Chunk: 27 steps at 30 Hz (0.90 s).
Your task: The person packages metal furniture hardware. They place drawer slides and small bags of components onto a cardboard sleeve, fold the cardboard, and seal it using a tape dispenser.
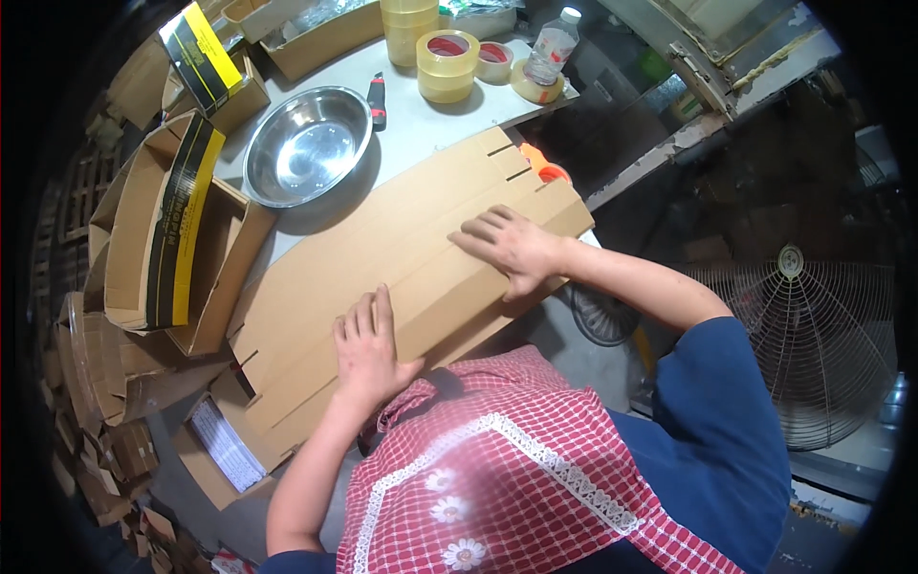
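A long brown cardboard sheet (325, 287), slotted at its ends, lies across the white table before me. My left hand (368, 349) presses on it left of the middle, fingers stretched out and pointing away from me. Farther right, my right hand (507, 249) rests on the same sheet with its fingers spread. Under both palms the near part of the cardboard slopes along a crease. Neither hand holds anything. Just beyond the sheet stands a shiny steel bowl (308, 148).
A red-and-black utility knife (378, 103) lies by the bowl. Clear tape rolls (448, 67) and a plastic bottle (553, 48) stand at the back. Orange handles (547, 165) show past the sheet. Open cardboard boxes (172, 230) crowd the left; a caged fan (813, 344) stands right.
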{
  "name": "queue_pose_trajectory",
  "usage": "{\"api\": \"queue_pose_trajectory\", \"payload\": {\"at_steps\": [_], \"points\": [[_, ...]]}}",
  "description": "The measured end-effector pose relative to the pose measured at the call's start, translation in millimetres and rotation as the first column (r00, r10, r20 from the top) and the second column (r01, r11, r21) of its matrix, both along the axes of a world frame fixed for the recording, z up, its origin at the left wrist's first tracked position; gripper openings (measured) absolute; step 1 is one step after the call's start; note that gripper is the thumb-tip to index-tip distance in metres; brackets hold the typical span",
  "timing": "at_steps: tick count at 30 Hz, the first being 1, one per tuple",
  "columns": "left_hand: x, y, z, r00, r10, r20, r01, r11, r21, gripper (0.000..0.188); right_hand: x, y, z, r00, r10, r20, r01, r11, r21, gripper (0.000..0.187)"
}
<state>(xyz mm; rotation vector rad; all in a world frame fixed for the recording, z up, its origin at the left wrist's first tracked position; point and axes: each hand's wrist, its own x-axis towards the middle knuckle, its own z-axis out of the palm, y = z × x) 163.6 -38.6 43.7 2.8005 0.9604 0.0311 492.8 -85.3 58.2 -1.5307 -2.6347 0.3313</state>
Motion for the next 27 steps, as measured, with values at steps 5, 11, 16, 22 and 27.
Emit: {"api": "queue_pose_trajectory", "payload": {"at_steps": [5,11,16,22,27], "points": [[3,-2,-1,1.0,0.002,0.016,-0.002,1.0,0.016,0.127,-14,-7,1,0.998,0.037,0.044,-0.04,0.996,0.074,0.116],[3,3,3,0.999,-0.036,0.018,0.036,0.999,0.015,0.122,-18,3,0,0.993,0.109,-0.041,-0.106,0.992,0.068,0.112],[-7,-6,2,0.999,-0.038,-0.028,0.041,0.995,0.091,0.098,-23,-5,-2,0.998,0.054,-0.024,-0.051,0.995,0.09,0.099],[-21,-17,-18,0.999,0.018,-0.028,-0.014,0.987,0.163,0.093,-31,-25,-18,0.999,-0.013,0.042,0.006,0.986,0.168,0.092],[8,-22,-17,0.998,-0.041,-0.036,0.048,0.976,0.212,0.091,-29,-28,-19,0.997,0.005,0.075,-0.02,0.981,0.195,0.086]]}}
